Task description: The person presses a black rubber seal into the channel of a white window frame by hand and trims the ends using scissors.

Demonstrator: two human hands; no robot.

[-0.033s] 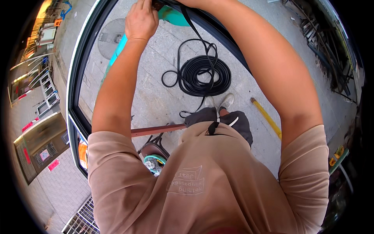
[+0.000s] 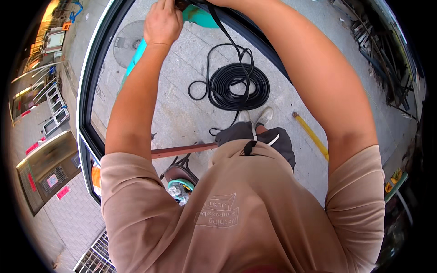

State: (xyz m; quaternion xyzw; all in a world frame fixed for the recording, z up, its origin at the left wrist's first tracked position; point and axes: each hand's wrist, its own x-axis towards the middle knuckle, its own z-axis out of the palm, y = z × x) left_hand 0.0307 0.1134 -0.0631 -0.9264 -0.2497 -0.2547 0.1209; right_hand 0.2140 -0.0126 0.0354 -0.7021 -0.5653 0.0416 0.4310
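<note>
"Reaching up to the dark frame (image 2: 85,86), both arms — what are the fingers doing there?"

"The left hand (image 2: 162,25) is at the top of the view, knuckles bent, fingers close together. What they close on, if anything, I cannot tell. The right hand (image 2: 223,2) is nearly all cut off, so its fingers I cannot tell either."

"And the strip (image 2: 223,28)?"

"Black and bendy. It runs down from just beside the right hand to a coil (image 2: 221,86) on the floor (image 2: 175,86), just ahead of the shoes (image 2: 265,116)."

"What could go wrong?"

"Snagging, I'd say. Loose turns cross over the coil, and a small loop sticks out on its left. A hard pull from above could draw them into a knot, or bring the strip up twisted."

"And the feet?"

"One loose length trails beside the left shoe — a step forward could tread on it, and that might tug the strip away from the frame."

"Sideways any safer?"

"Not much. A yellow bar (image 2: 312,135) is to the right and a red bar (image 2: 184,150) to the left; a careless step could meet either."
</note>
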